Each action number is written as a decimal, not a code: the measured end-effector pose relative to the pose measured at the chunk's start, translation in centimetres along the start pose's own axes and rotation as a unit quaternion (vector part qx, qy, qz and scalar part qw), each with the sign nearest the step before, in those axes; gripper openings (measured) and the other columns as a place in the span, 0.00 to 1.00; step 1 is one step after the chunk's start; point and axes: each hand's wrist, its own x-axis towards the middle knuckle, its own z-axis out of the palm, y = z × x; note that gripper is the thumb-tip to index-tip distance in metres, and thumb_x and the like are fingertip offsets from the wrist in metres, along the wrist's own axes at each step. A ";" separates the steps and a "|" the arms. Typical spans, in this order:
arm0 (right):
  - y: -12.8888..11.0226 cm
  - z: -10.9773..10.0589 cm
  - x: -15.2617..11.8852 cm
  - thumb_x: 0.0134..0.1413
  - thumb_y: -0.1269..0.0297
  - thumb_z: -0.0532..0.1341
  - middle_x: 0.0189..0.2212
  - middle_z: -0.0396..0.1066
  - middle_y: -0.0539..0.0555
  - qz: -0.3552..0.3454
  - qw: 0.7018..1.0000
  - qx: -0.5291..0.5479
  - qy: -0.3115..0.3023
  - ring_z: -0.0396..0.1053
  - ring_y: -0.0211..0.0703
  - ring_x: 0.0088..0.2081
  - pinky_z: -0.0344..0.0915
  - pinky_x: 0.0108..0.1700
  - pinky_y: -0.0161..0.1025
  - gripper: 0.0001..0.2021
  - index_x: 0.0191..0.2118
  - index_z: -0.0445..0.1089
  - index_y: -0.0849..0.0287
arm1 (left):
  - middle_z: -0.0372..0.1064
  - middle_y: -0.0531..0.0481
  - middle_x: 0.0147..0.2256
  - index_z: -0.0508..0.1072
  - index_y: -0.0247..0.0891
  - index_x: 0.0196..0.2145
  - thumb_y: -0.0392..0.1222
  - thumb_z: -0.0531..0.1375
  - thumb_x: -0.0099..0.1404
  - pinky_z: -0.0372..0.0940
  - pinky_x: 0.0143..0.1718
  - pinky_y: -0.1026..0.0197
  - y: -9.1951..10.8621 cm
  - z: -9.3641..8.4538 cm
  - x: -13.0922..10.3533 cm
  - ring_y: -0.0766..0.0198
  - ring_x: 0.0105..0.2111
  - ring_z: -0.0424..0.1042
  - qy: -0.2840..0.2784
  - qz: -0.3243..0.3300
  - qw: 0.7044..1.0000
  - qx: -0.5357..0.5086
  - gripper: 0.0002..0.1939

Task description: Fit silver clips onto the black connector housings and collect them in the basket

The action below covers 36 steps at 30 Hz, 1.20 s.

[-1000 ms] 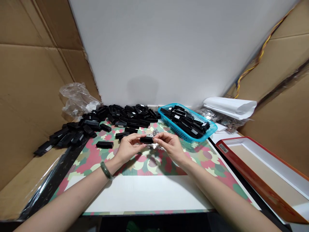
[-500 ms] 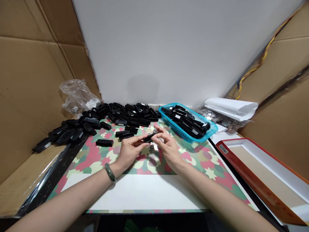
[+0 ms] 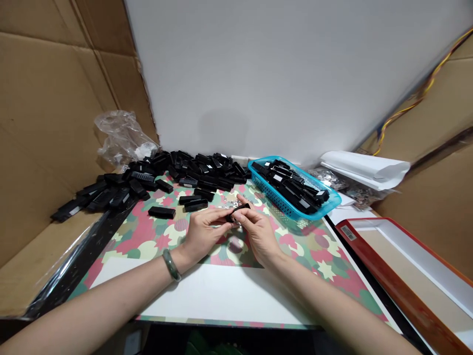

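Over the middle of the patterned mat, my left hand (image 3: 202, 232) pinches one end of a small black oblong plastic piece (image 3: 243, 208) between thumb and fingers. My right hand (image 3: 261, 235) is closed on the same piece at its other end, thumb against the near side. Whether a tiny part is also between the right fingertips I cannot make out. Small shiny metal bits (image 3: 229, 203) lie on the mat just behind the hands, partly covered by them. Several loose black oblong pieces (image 3: 195, 205) lie to the left of them.
A heap of black pieces (image 3: 199, 170) runs along the back. The blue basket (image 3: 334, 203) at back right holds more. Clear bags of small parts (image 3: 353, 190) lie beside a white paper roll (image 3: 364, 167). An open red box (image 3: 384, 266) stands right; cardboard walls (image 3: 55, 123) flank the table.
The black piece has turned in my fingers, its right end now tilted up and more visible. Both hands stay close together; the view has shifted slightly.
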 end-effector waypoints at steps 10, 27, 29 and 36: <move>0.6 0.2 0.0 0.50 0.48 0.68 0.43 0.73 0.57 -0.030 0.999 -0.035 0.000 0.55 0.53 0.63 0.53 0.62 0.56 0.12 0.26 0.75 0.50 | 0.81 0.46 0.35 0.83 0.41 0.38 0.39 0.67 0.59 0.74 0.34 0.58 -0.1 0.1 -0.1 0.58 0.33 0.78 0.017 0.037 0.998 0.038 0.08; 0.8 0.0 0.3 0.57 0.51 0.63 0.47 0.71 0.58 -0.103 0.988 -0.117 -0.014 0.54 0.53 0.64 0.54 0.62 0.52 0.14 0.27 0.72 0.53 | 0.81 0.46 0.35 0.83 0.42 0.37 0.38 0.67 0.59 0.74 0.37 0.55 0.0 -0.2 0.0 0.55 0.34 0.79 0.008 0.045 0.998 0.035 0.08; 0.7 0.0 0.2 0.57 0.52 0.64 0.50 0.69 0.57 -0.117 0.985 -0.129 -0.004 0.56 0.53 0.63 0.55 0.61 0.50 0.13 0.27 0.72 0.54 | 0.81 0.46 0.34 0.83 0.42 0.36 0.38 0.67 0.58 0.74 0.37 0.55 0.1 -0.2 0.0 0.55 0.34 0.79 0.008 0.032 0.999 0.017 0.07; -0.9 -1.7 0.3 0.59 0.58 0.62 0.61 0.60 0.56 -0.239 0.947 -0.212 0.024 0.58 0.54 0.62 0.55 0.62 0.51 0.06 0.35 0.73 0.53 | 0.81 0.43 0.39 0.82 0.38 0.42 0.41 0.71 0.52 0.75 0.34 0.57 0.3 -0.6 0.9 0.55 0.33 0.79 -0.037 -0.168 0.973 -0.151 0.18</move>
